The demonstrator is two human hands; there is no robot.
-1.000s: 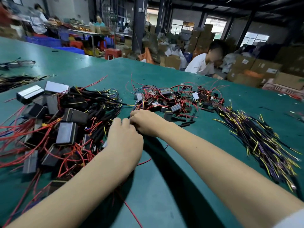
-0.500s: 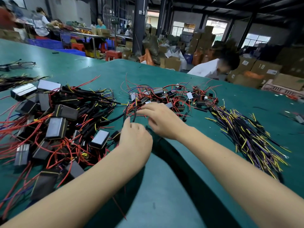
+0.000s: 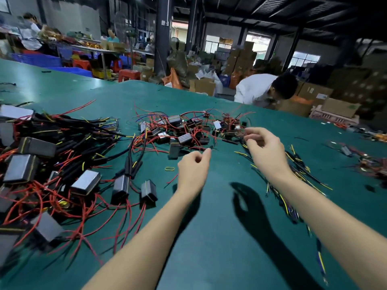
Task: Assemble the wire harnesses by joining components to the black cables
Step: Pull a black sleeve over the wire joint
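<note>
Over the green table (image 3: pixel 209 237), both hands have lifted off the finished pile — the left hand (image 3: pixel 193 167) loosely curled and holding nothing I can see, the right hand (image 3: pixel 267 148) now reaching with fingers half-curled toward the black cables (image 3: pixel 293 174), apparently for the next one. Loose components (image 3: pixel 184 130) lie beyond, then a bending worker (image 3: pixel 261 90) and stacked cartons.

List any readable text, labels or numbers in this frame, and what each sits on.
None can be read.
White labels on the cardboard boxes at back right: too blurred.
Sticker on the dark pillar: too small.
Sign at the top left edge on the wall: cut off and blurred.
Black modules and small components on the green table: no print visible.
</note>
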